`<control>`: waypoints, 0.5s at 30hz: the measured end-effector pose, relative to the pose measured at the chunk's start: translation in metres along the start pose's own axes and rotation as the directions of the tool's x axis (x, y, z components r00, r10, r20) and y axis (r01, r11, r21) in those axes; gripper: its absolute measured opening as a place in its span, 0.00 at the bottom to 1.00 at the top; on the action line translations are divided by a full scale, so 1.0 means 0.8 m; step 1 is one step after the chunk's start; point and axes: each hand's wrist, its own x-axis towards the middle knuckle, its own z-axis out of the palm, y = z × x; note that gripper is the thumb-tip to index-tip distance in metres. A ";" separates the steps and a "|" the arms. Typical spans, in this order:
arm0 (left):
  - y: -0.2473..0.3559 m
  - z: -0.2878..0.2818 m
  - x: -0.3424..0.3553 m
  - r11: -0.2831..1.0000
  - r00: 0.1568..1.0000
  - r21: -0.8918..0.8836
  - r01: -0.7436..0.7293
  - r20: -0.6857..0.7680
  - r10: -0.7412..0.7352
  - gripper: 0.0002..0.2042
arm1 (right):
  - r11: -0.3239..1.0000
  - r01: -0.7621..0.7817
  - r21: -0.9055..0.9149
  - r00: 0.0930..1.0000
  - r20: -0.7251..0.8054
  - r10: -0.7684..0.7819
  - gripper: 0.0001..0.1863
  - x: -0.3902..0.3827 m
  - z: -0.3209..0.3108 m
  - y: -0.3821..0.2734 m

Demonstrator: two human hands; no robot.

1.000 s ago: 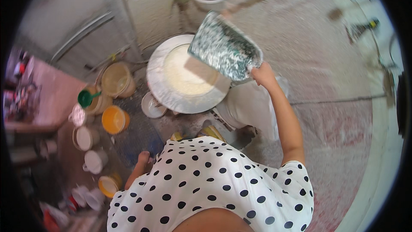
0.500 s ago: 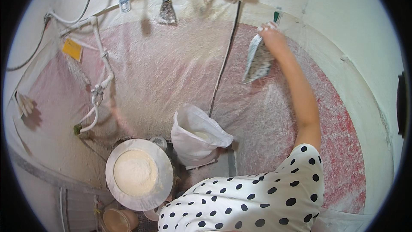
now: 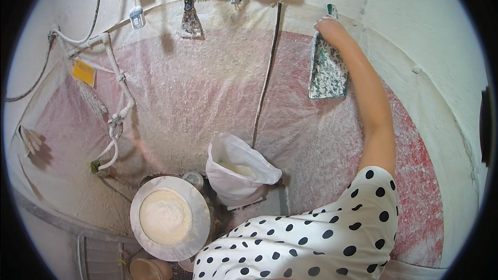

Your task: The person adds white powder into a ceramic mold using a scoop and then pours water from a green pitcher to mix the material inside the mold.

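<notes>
Head: scoop [image 3: 328, 75] below right hand [image 3: 332, 28]

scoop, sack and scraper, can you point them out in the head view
Scoop [image 3: 328, 75]: head view, on its powder-coated pan.
Sack [image 3: 232, 186]: head view, on its white outer side.
Scraper [image 3: 191, 19]: head view, on the upper part of its blade.

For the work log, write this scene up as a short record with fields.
Right hand: grips scoop by its handle, pan hanging downward
Left hand: out of view
Scoop state: dark green, smeared white
Containers: open white bag; round wide-rimmed vessel to its left
Vessel contents: heaped pale powder
On wall: scraper, yellow card
</notes>
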 end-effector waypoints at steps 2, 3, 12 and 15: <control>-0.009 -0.003 -0.001 1.000 1.000 -0.010 0.009 -0.018 -0.009 0.14 | 1.000 0.028 -0.002 1.000 -0.013 -0.028 0.09 0.012 0.000 -0.005; -0.014 -0.005 -0.003 1.000 1.000 -0.014 0.017 -0.026 -0.017 0.14 | 0.999 0.043 -0.003 0.999 -0.021 -0.043 0.09 0.017 -0.001 -0.008; -0.014 0.012 -0.005 0.999 0.999 -0.014 0.050 0.017 -0.050 0.14 | 1.000 -0.013 0.022 0.999 0.051 0.012 0.07 -0.007 -0.001 -0.012; -0.013 -0.007 -0.012 0.999 0.998 -0.022 0.043 -0.035 -0.044 0.14 | 0.997 0.002 0.072 0.999 0.034 -0.005 0.07 0.007 0.001 -0.014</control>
